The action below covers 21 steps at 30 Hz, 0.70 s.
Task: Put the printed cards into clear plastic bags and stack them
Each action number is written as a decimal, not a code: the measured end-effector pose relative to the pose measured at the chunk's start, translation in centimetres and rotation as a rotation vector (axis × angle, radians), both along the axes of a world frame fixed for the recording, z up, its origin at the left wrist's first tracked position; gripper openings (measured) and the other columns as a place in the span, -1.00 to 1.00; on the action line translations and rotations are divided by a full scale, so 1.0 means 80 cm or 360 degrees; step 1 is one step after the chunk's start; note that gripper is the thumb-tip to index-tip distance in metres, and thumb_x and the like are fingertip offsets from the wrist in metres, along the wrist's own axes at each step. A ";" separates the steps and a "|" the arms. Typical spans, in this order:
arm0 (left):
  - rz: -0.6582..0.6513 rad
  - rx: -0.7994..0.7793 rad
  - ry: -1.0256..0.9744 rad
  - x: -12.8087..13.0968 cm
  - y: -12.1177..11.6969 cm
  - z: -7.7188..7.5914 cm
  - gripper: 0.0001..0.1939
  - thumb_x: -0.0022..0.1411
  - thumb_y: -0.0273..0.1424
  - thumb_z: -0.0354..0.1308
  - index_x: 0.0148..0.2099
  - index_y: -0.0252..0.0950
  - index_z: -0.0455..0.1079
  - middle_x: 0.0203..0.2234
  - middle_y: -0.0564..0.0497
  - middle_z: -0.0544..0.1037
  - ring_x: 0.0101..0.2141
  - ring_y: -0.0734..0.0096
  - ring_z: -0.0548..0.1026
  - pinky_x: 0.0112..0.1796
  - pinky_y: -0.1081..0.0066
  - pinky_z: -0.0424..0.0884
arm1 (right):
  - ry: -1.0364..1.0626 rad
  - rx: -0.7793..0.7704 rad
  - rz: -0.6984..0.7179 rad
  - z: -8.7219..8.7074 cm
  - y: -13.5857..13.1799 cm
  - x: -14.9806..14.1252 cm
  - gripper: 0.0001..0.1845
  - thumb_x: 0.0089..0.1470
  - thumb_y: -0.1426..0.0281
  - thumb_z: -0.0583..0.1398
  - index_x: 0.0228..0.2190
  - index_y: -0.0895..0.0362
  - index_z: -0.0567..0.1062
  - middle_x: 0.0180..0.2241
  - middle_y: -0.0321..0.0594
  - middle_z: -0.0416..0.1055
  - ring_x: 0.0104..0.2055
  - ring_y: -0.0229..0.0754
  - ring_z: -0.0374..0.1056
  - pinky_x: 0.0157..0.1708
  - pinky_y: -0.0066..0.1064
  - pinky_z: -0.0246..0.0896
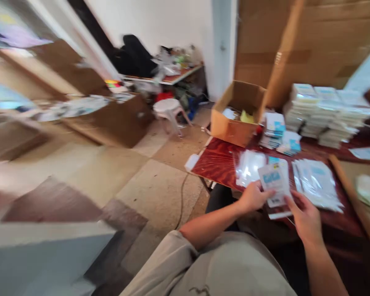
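A white printed card with blue pictures is pinched in my left hand, thumb on its face. Closed at the lower right of the card, my right hand grips what looks like a clear plastic bag; blur hides how far the card is inside it. Just beyond my left hand lie flat clear bags that catch the light. Beside my right hand is a fanned pile of bagged cards. Another stack of white-and-blue cards stands farther back on the dark red table.
Tall stacks of wrapped packs stand at the back right. An open cardboard box sits at the table's far left corner. A white stool is on the tiled floor, and a large carton with packs stands farther left.
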<state>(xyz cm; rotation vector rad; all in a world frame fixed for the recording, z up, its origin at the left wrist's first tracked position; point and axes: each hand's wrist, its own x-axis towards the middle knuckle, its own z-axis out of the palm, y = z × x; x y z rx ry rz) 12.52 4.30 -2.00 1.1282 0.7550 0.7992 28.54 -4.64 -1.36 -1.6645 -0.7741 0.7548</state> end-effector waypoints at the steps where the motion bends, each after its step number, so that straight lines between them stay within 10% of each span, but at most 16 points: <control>1: 0.0013 0.0186 0.0275 -0.002 0.007 0.006 -0.76 0.29 -0.22 0.35 -0.03 -0.14 0.63 -0.16 -0.09 0.75 -0.18 0.07 0.73 -0.09 -0.03 0.66 | 0.0018 -0.0026 0.0021 0.007 0.008 0.009 -0.49 -0.15 -0.02 0.50 -0.22 0.02 0.72 -0.27 -0.09 0.69 -0.32 0.15 0.62 -0.36 -0.05 0.62; 3: 0.0151 0.0456 0.0699 -0.006 0.032 0.017 -0.72 0.35 -0.26 0.30 0.06 -0.22 0.57 -0.23 -0.11 0.72 -0.22 0.11 0.70 -0.08 0.03 0.64 | -0.0153 0.0060 -0.0208 0.014 0.026 0.043 -0.45 -0.10 0.00 0.48 -0.17 0.12 0.70 -0.27 -0.06 0.67 -0.28 0.07 0.60 -0.22 -0.09 0.59; 6: 0.0388 0.0601 0.0944 -0.012 0.086 0.017 -0.56 0.37 -0.29 0.26 0.22 -0.37 0.47 0.15 -0.41 0.55 0.25 -0.20 0.46 0.32 -0.17 0.29 | -0.0442 0.0132 -0.0740 0.009 0.045 0.114 -0.37 0.05 0.05 0.36 0.01 0.23 0.60 -0.30 -0.06 0.61 -0.34 -0.03 0.51 -0.22 -0.13 0.50; 12: 0.0302 0.0865 0.2035 -0.026 0.141 -0.007 -0.37 0.35 -0.06 0.27 0.22 -0.49 0.47 0.17 -0.52 0.50 0.22 -0.36 0.46 0.21 -0.04 0.38 | -0.1552 -0.0351 -0.0737 -0.023 0.051 0.143 -0.48 0.21 0.26 0.26 0.12 0.30 0.54 0.12 0.35 0.47 0.18 0.32 0.34 0.18 0.19 0.26; 16: 0.0221 0.0689 0.2028 -0.030 0.151 -0.010 -0.37 0.35 -0.06 0.27 0.24 -0.44 0.45 0.13 -0.44 0.58 0.14 -0.27 0.55 0.12 0.05 0.44 | -0.1869 0.0053 0.0221 -0.021 0.064 0.081 -0.57 0.36 0.26 0.20 0.14 0.21 0.53 0.10 0.16 0.53 0.18 0.17 0.38 0.27 0.06 0.27; 18: 0.0174 0.0629 0.2061 -0.031 0.155 -0.007 -0.45 0.35 -0.06 0.26 0.18 -0.37 0.50 0.06 -0.39 0.64 0.09 -0.25 0.59 0.05 0.08 0.46 | -0.2062 -0.0029 0.0828 -0.015 0.077 0.054 -0.51 0.37 0.26 0.23 0.21 0.27 0.49 0.23 0.18 0.47 0.29 0.21 0.32 0.32 0.04 0.26; 21: 0.0078 0.0684 0.2166 -0.034 0.158 -0.001 -0.60 0.42 -0.10 0.17 0.01 -0.32 0.59 -0.04 -0.36 0.68 0.03 -0.22 0.62 -0.02 0.12 0.45 | -0.2196 -0.0203 0.1168 -0.010 0.094 0.035 -0.57 0.38 0.51 0.10 0.17 0.48 0.47 0.23 0.36 0.43 0.29 0.25 0.32 0.20 -0.02 0.37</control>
